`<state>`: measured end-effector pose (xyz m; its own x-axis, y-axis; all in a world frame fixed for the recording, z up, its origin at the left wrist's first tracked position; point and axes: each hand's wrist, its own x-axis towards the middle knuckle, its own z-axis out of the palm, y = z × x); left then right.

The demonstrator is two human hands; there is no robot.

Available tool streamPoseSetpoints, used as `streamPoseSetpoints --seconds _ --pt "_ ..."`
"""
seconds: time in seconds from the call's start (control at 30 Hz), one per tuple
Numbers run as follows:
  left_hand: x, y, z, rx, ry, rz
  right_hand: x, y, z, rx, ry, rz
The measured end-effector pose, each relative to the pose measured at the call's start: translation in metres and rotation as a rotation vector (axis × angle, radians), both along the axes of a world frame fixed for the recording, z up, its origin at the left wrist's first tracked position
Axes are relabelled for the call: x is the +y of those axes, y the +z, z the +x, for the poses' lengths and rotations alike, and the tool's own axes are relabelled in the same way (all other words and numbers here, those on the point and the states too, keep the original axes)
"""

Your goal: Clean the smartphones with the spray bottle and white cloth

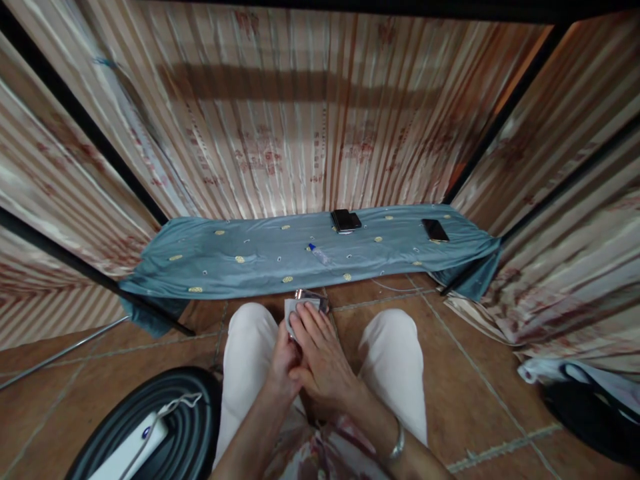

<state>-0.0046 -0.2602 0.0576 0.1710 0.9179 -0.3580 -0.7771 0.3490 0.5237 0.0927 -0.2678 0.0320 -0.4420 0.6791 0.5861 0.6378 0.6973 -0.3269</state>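
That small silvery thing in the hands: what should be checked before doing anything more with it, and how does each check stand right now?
1. Both hands on it: ok. The left hand holds from below, the right hand lies over it.
2. Small shiny object seen clearly: cannot tell; the fingers and a white cloth cover most of it.
3. Cloth against the object: ok, it is pressed on by the right fingertips.
4. Room in front: ok. The blue cloth carries only a small vial, a dark wallet-like item and a phone, all beyond the hands.
5. Grip firm: cannot tell.
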Motion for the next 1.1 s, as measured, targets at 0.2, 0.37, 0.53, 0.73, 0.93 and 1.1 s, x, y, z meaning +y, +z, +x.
streamPoseSetpoints --seconds 0.2,0.37,0.53,0.73,0.93,1.1 --pt "-0.001 0.012 0.004 -0.022 0.068 -0.069 0.019 0.011 0.004 0.055 -0.059 -0.007" --pt "0.001 0.015 -0.002 -0.027 0.084 -0.067 0.022 0.015 0.016 0.201 -0.082 -0.098" --pt "-0.001 0.017 -0.001 -0.033 0.079 -0.118 0.029 0.037 0.027 0.335 0.032 -0.154" --pt "0.000 0.024 0.003 -0.050 0.100 -0.190 0.031 0.046 0.031 0.342 0.084 -0.157" --pt "-0.005 0.030 -0.001 -0.052 0.040 -0.201 0.024 0.035 0.043 0.549 0.064 -0.318" --pt "-0.001 0.025 0.001 -0.012 -0.060 -0.162 0.025 0.030 0.042 0.686 -0.039 -0.400"
